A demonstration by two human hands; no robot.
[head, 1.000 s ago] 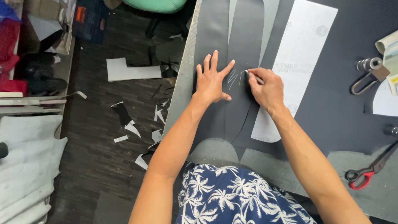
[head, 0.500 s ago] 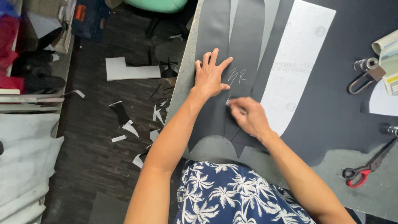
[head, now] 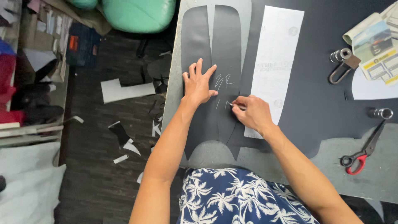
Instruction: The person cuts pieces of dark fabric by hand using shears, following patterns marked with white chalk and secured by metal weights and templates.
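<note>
A person marks a long dark fabric panel [head: 226, 49] on a grey cutting table [head: 265, 164], seen from above.

The panel's long axis runs straight away from the body. The left hand [head: 199, 84] lies flat on it, fingers spread, holding nothing. The right hand [head: 252, 113], just beside and nearer the body, pinches a pale marking chalk [head: 232, 105] whose tip touches the panel below white scribbled marks.

Leather or fabric cutting workshop. Grey worktop [head: 385, 182] covered by a big dark sheet [head: 323, 95], with cut dark pattern pieces [head: 226, 41] marked in chalk and a long white paper template [head: 275, 62]. Red-handled scissors [head: 362, 151] and metal punch tools [head: 342, 56] at the side. Offcut scraps [head: 124, 143] litter the dark floor [head: 95, 186]; cluttered shelves [head: 29, 58] on the left.
</note>
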